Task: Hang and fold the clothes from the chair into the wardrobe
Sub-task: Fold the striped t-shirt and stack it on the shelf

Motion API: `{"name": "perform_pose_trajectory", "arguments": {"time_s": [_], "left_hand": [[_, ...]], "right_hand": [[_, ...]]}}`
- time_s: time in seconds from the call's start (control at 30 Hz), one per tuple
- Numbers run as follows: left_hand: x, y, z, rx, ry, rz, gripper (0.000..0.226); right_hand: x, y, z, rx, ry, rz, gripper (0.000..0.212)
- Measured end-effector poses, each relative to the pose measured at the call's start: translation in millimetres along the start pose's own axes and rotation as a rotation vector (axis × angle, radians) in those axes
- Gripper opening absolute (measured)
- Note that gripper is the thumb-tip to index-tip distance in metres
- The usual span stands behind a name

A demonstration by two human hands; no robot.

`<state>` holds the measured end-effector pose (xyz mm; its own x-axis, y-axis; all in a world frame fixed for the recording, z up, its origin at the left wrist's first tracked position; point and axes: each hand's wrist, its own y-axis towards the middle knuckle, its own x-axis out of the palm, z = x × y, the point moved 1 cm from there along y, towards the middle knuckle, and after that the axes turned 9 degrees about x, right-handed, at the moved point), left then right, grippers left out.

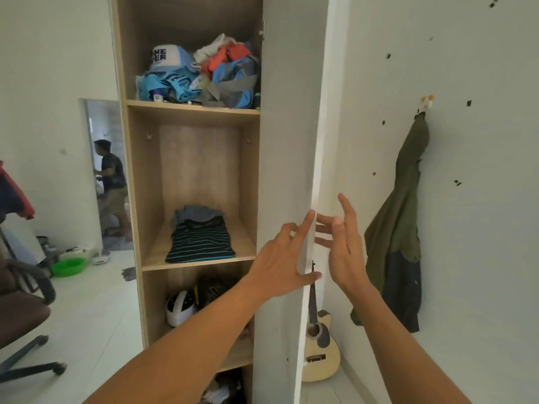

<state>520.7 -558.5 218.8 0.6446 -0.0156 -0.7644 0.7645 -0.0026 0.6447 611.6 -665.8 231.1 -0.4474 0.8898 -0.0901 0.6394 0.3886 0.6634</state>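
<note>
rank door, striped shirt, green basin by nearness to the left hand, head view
1. door, right at the left hand, which touches it near its edge.
2. striped shirt, on the middle shelf, to the hand's left.
3. green basin, on the floor, far left.

The wood-grain wardrobe (201, 164) stands open; a folded striped shirt (201, 243) lies on its middle shelf; jumbled clothes (201, 74) crowd the top one. The chair (20, 313) sits far left.
</note>
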Motion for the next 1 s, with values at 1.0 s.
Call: {"name": "perform_pose_trajectory", "arguments": {"time_s": [1.0], "left_hand": [[37,-168,-349,-0.594,0.739,-0.156,0.143]], "right_hand": [[330,56,222,0.04,-0.772,-0.587,0.127]]}}
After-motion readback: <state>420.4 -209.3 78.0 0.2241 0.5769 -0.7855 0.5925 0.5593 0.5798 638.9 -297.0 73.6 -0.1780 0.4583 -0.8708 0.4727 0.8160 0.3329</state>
